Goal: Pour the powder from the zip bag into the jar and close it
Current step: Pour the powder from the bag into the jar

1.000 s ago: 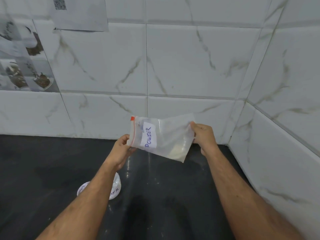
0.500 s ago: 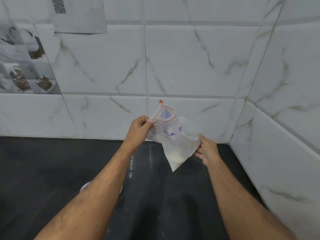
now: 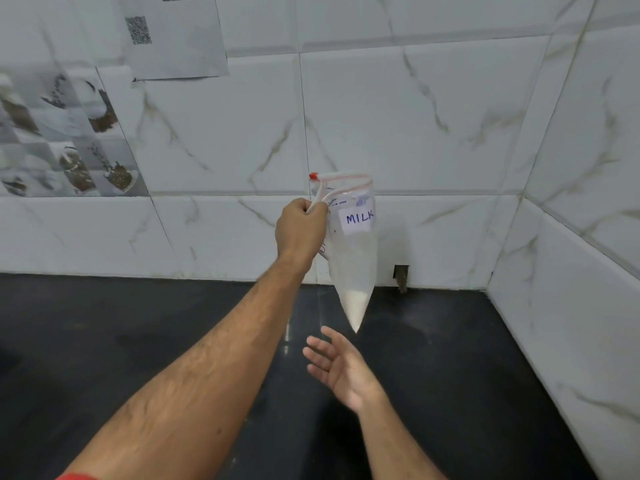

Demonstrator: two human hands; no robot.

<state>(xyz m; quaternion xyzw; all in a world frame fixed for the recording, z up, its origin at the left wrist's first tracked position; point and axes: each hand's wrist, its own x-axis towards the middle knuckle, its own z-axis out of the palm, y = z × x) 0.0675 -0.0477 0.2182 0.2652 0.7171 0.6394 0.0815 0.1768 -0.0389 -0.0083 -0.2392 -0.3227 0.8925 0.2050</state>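
Note:
A clear zip bag [image 3: 353,251] with a red zip strip and a white label reading MILK hangs upright in the air, one corner pointing down. White powder fills that bottom corner. My left hand [image 3: 301,230] pinches the bag by its top edge near the zip. Below the bag's tip, my right hand [image 3: 337,368] is apart from it, palm up with fingers spread and nothing in it. The jar is not in view; my left forearm covers the counter where it stood.
A black counter [image 3: 450,358] runs to white marble-look wall tiles behind and on the right. A paper with a QR code [image 3: 173,32] and picture tiles [image 3: 62,133] are on the left wall. A small dark hole [image 3: 401,275] sits at the wall's base.
The bag swung from lying sideways between both hands to hanging upright from my left hand. My right hand let go and dropped below it. The view tilted up, losing the jar.

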